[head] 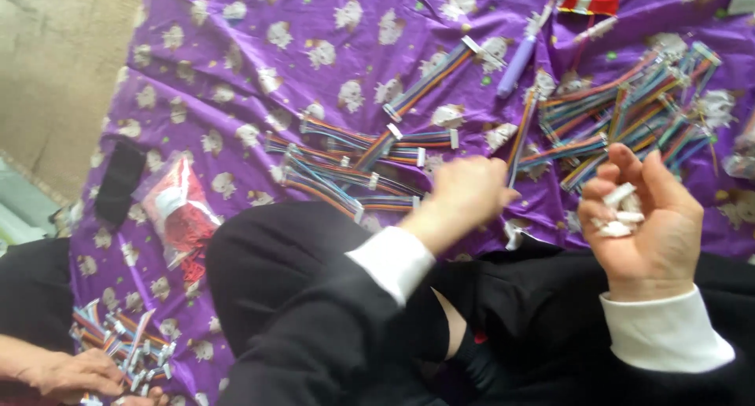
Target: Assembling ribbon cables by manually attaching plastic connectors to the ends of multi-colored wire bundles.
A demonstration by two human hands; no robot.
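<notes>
Purple patterned cloth [236, 52] covers the floor. On it: a pile of rainbow ribbon cables [629, 111] far right, a looser group of ribbon cables [346, 166] at centre, a purple pen-like tube [517, 66] far centre, a clear bag of red parts [182, 213] at left. Another person's hand [67, 372] works a cable bundle [126, 345] near left. Left hand [468, 192], curled, pinches one ribbon cable [521, 138]; its long axis runs near-to-far, leaning slightly right, the far end pointing away. Right hand [649, 217], palm up and cupped, loosely holds small white connectors [620, 213]. Black-trousered knees partly block the cloth's near edge.
</notes>
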